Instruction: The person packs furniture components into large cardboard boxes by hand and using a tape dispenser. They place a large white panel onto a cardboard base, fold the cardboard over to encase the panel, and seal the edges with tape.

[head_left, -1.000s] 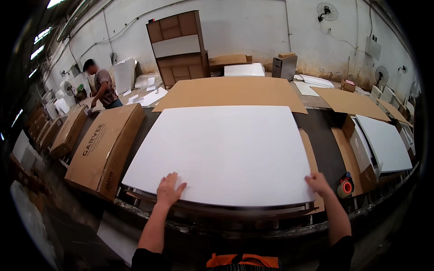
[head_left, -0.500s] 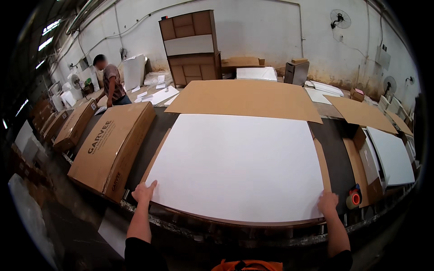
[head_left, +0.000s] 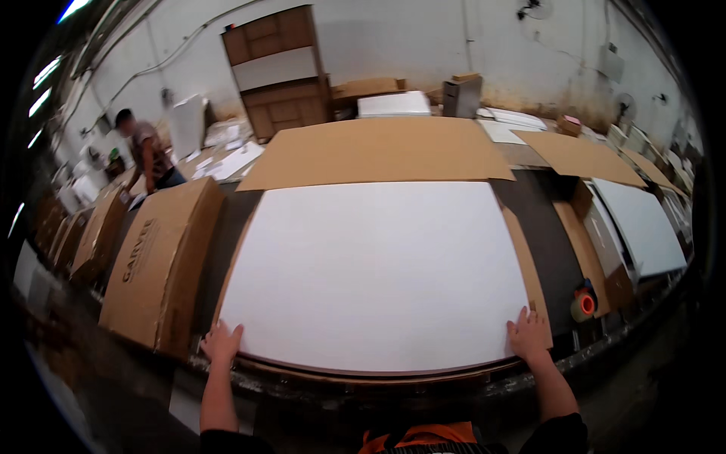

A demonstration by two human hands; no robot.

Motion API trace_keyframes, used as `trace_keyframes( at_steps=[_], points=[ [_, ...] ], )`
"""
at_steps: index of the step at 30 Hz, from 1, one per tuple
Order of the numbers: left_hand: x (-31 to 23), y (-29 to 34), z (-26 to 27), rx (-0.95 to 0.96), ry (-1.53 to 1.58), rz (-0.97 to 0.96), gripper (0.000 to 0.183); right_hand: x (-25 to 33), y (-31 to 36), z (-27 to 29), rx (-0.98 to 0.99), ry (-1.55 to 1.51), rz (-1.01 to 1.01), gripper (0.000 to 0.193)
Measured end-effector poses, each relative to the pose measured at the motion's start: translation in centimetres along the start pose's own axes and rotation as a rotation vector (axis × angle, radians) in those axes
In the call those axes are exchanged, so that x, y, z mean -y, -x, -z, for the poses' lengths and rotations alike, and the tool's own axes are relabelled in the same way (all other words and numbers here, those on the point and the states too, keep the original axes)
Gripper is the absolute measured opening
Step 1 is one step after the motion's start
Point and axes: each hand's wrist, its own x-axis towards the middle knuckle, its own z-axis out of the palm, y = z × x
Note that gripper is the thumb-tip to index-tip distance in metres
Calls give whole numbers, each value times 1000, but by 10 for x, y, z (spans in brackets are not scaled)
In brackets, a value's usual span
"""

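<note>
A large white panel (head_left: 378, 272) lies flat on an open brown carton, whose far flap (head_left: 378, 155) spreads out beyond it. At the panel's near left corner is my left hand (head_left: 221, 342), thumb and fingers apart, touching the edge of the board. My right hand (head_left: 529, 334) rests over the near right corner with its fingers spread, partly on the white surface and partly on the carton's side (head_left: 525, 257). Neither hand grips anything that I can see.
A closed carton (head_left: 155, 265) stands on the conveyor to the left, with more behind it. On the right are a tape dispenser (head_left: 583, 305) and another open carton with white panels (head_left: 639, 227). A person (head_left: 151, 151) stands at the far left. A tall brown cabinet (head_left: 276, 72) stands by the wall.
My right hand has shifted from the panel's side edge onto its corner, and its fingers have spread. The left hand's fingers have also opened at its corner. My view has turned somewhat.
</note>
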Motion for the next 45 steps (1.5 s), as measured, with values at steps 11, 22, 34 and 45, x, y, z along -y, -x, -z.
trace_keyframes(
  at_steps=[11,22,34,45],
  points=[
    [-41,63,-7,-219,88,-451,83,19,30,27,-83,102,673,96],
    [-109,140,-28,-249,384,-781,75,32,11,3,-49,27,733,88],
    [-225,223,-7,-63,-166,-868,75,32,2,18,40,-402,906,65],
    [-229,229,-4,68,-38,-715,77,-38,-547,-4,57,-1746,-392,60]
  ],
)
